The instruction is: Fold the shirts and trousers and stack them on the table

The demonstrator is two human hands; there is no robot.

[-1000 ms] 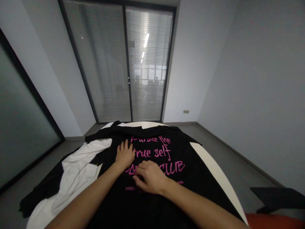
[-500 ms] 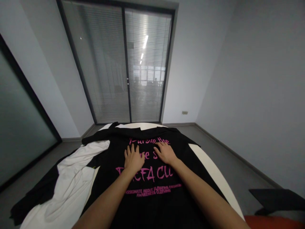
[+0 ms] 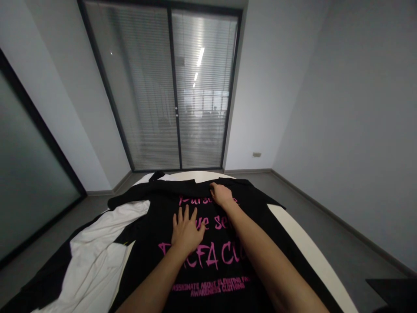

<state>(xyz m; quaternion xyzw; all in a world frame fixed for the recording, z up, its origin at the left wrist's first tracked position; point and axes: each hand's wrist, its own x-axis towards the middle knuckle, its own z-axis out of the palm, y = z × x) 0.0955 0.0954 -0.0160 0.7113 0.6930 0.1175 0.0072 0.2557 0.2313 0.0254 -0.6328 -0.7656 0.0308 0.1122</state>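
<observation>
A black shirt (image 3: 208, 271) with pink lettering lies spread out, its print facing up. My left hand (image 3: 187, 230) rests flat on the print with its fingers spread, holding nothing. Farther up, at the shirt's neck end, my right hand (image 3: 223, 194) has its fingers curled in and pinches the black cloth. A rolled or folded band of black cloth runs across the far end of the shirt. My forearms cover parts of the lettering.
Under the shirt is a white round-edged table (image 3: 302, 241). A white and black garment (image 3: 94, 256) lies crumpled at the left. Glass doors with blinds (image 3: 146, 95) stand beyond the table. A dark flat object (image 3: 395, 291) is at the lower right.
My right hand has moved from lying flat on the print to the shirt's far end, its fingers closing on the cloth. The left hand stays flat on the print. The view has shifted slightly.
</observation>
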